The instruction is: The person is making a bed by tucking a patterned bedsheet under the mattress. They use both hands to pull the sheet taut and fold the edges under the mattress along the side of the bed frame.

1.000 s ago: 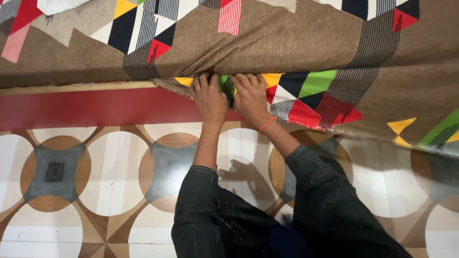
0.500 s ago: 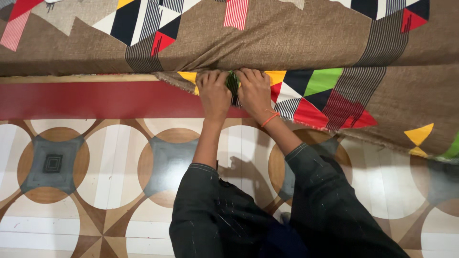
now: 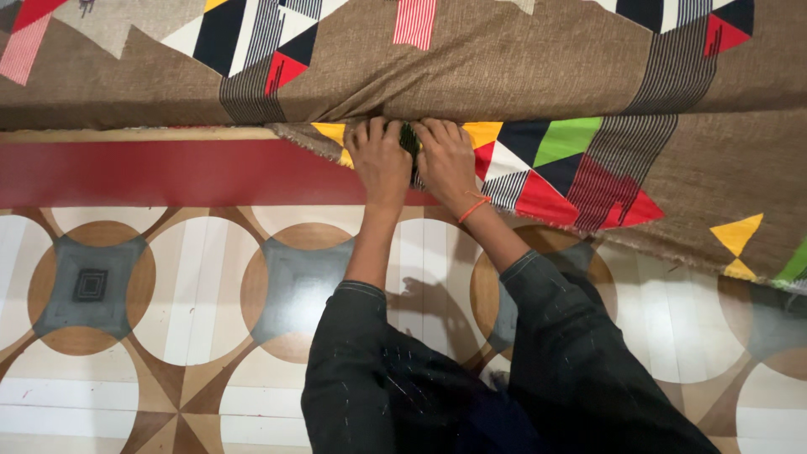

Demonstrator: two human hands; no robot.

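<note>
The patterned brown fabric drapes over a raised edge and hangs toward the floor, its loose lower hem bunched where both hands meet, apparently so the edge can be tucked under the fold. It is coarse-woven, with red, yellow, green, black and striped triangles. The left hand and right hand pinch that hem with curled fingers, above a red band and circle-patterned floor.
</note>
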